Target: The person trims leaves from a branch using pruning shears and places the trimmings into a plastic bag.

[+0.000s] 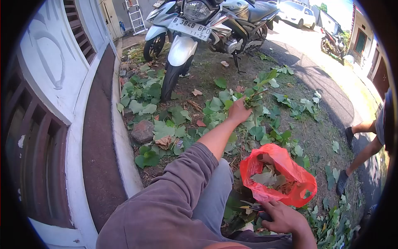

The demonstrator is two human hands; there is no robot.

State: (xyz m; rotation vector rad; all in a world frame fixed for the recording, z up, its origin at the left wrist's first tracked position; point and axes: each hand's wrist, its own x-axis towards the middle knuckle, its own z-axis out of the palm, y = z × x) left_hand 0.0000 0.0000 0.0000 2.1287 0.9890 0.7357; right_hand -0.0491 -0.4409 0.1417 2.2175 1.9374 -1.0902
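My left hand (239, 111) reaches forward over the ground, its fingers closed around a bunch of leafy stems (258, 96). Green leaves lie about and beneath it. Low in the view, my right hand (285, 218) is wrapped round the dark handles of pruning shears (264, 214), whose blades point left. Right beyond that hand stands a red plastic bag (296, 189), mouth open, with dry and green leaves inside. The fingers of my right hand are close to the bag's near rim.
Parked motorcycles (180, 52) stand ahead, one front wheel among the leaves. A stone (142, 131) lies near the white wall (99, 62) on the left. At right a person's legs (365, 157) stand by the paved lane (319, 87). A ladder (136, 18) leans far back.
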